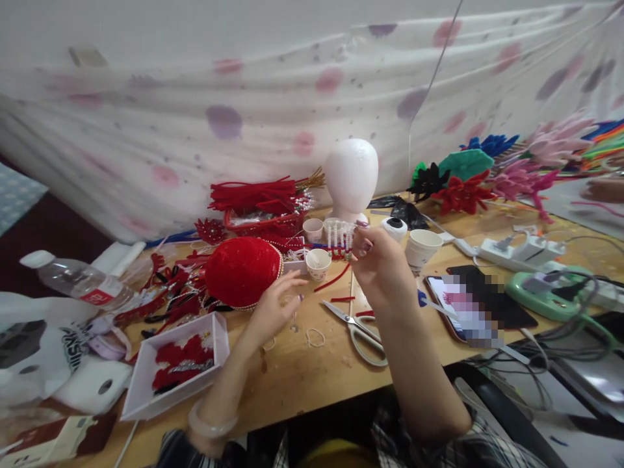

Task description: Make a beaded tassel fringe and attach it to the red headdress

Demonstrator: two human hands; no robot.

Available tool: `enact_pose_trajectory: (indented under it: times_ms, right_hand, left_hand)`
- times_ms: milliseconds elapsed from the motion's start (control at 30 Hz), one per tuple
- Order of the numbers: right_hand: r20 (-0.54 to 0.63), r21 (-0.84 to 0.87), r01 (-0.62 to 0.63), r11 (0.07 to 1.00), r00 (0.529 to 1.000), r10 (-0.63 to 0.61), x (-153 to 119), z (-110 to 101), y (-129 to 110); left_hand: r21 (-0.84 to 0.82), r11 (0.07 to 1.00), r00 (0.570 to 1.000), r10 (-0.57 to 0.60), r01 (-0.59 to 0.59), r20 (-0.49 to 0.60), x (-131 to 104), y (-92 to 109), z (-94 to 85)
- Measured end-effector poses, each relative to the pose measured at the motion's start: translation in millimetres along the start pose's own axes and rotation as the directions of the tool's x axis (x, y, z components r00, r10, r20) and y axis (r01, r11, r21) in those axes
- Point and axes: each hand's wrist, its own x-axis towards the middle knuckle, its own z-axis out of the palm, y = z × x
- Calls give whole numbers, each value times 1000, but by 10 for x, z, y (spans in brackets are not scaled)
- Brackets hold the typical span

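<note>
My right hand [379, 263] is raised over the table with thumb and fingers pinched on one end of a beaded fringe [338, 237]. Short white strands hang side by side from it. My left hand [277, 304] hovers at the front of a round red cap [238, 270] edged with a string of pearls. Its fingers are spread, and I see nothing held in them. Below the hands, scissors [358, 331] with pale handles lie beside a small loop of beads [315, 337]. A paper cup [318, 263] stands behind the left fingertips.
A white foam head [351, 175] stands at the back, near a basket of red stems [258, 201]. Left are a white box [221, 344] of red pieces and a plastic bottle [92, 286]. Phones [453, 305], a power strip [521, 250] and another person's hand [604, 190] are right.
</note>
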Motion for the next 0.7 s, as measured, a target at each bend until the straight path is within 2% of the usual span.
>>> enact_pose_trajectory:
  times_ms: [67,167,300,367,433,600,700]
  right_hand:
    - [-2,18,-13,1000,1000,13,-10,-28,16]
    - [-6,36,-3,999,1000,3,-24,-74,63]
    - [0,33,-8,999,1000,8,-42,-141,123]
    - [-7,26,-19,999,1000,20,-51,-174,136]
    - [-13,20,-24,1000,1000,24,-57,-209,141]
    - [14,-1,-58,998,998,58,-57,-319,166]
    - [7,-50,-75,996,997,76,-72,-396,189]
  left_hand:
    - [174,985,1000,7,-8,6,-140,-81,23]
    - [381,925,1000,-23,15,17,-364,-240,165]
    - [534,845,991,-78,11,104,-468,-426,349]
    - [561,828,982,-99,-7,160,-395,-460,324]
    - [582,813,980,-106,-10,166,-259,-450,235]
    - [618,786,1000,-19,7,13,140,-336,33]
    - [622,783,1000,20,-5,-18,252,-266,-22]
